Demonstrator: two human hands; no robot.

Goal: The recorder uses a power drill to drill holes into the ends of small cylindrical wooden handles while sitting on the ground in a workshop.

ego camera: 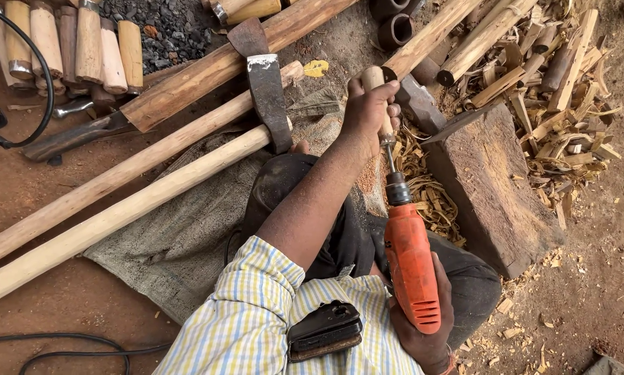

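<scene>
**Drilling into the end of a small wooden handle**

The person is sitting on the earth floor [69, 298], working over the lap. The left hand [371, 111] is wrapping tight around a short, pale, round wooden handle [376, 87], fingers closed all the way round it, holding it upright in the middle of the scene just left of the dark wooden chopping block [496, 187]. The right hand [423, 333] is clamping the rear grip of an orange electric drill [410, 260], whose thin steel bit [391, 160] is running up into the near end of the handle.

The handle is looking light, stiff and dry, smooth enough to twist in the palm under the bit, so a full wrap around its middle, clear of the bit's entry, seems the soundest hold. The drill is likely the heavier piece, and its weight is sitting well back in the right hand.

Long peeled wooden poles [117, 201] are lying across grey sacking [180, 243] to the left, a steel hoe head [267, 90] is resting on them, finished handles [76, 45] are lining the far left, and shavings [430, 194] are piling beside the block.
</scene>
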